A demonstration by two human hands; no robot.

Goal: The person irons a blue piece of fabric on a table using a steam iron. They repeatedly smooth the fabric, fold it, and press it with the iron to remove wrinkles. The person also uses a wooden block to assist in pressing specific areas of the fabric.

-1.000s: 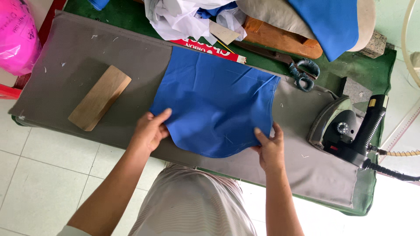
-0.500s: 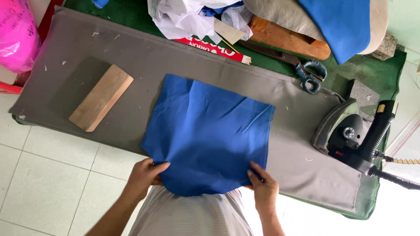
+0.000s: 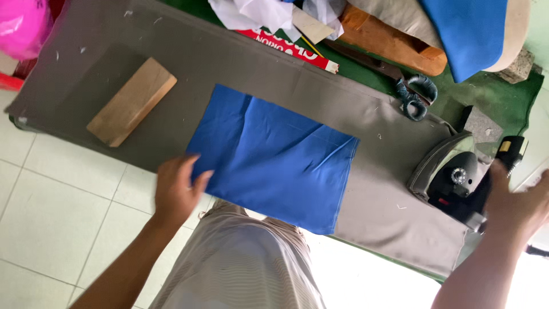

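A moment ago both hands pinned the near edge of the blue cloth (image 3: 274,163); now they have parted. The left hand (image 3: 176,191) stays at the cloth's near left corner, fingers loosely spread and blurred, resting on or just over the edge; whether they pinch the fabric cannot be told. The right hand (image 3: 517,206) has swung away to the right and now sits at the black handle of the iron (image 3: 457,180), fingers open and curved around it, though the blur hides whether they actually grip. The blue cloth lies flat on the grey padded board (image 3: 377,212), shifted slightly, its near edge hanging just over the board's front towards the person's striped shirt. Left of the cloth, well apart from it, a wooden block (image 3: 131,102) lies on the board. Beyond the board, on green cloth, lie scissors with wrapped handles (image 3: 414,94), a heap of white fabric (image 3: 257,14) and a padded wooden form (image 3: 394,37) draped with another blue piece (image 3: 469,34). No open container shows in view; a pink bag (image 3: 23,26) sits at the top left corner.
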